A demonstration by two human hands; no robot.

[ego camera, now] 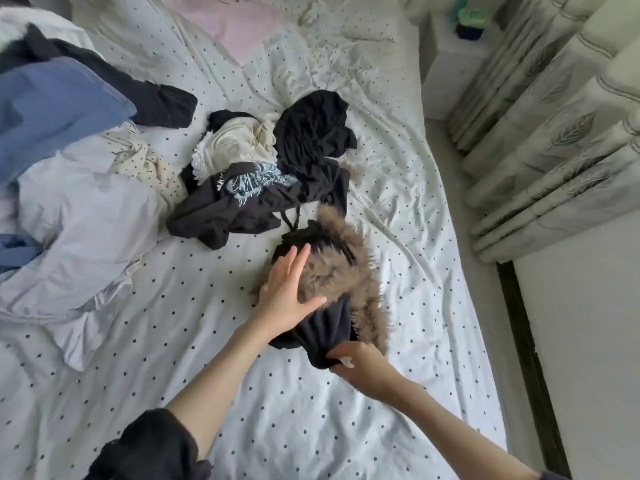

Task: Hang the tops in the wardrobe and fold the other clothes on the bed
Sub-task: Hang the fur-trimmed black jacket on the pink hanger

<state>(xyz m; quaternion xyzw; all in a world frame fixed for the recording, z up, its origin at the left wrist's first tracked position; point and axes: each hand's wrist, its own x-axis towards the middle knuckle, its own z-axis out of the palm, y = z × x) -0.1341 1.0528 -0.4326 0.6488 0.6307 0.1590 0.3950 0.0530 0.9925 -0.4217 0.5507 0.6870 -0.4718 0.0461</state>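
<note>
Rolled-up dark sleeves (152,445) sit nearest the camera, both bare forearms reaching over the polka-dot bed sheet (294,427) to a black garment with brown fur trim (341,278), the landmark for the rest. Far to its left lie a blue denim piece (52,109) and a pale lilac garment (86,216). Up and left of it is a heap: a cream lace-edged top (232,143), a black printed top (249,199) and a crumpled black garment (311,129). On its fur the left hand (287,289) lies flat, fingers straight and spread. At its near black end the right hand (360,367) pinches the bunched cloth. To its right, beyond the bed edge, hang leaf-patterned curtains (554,133).
</note>
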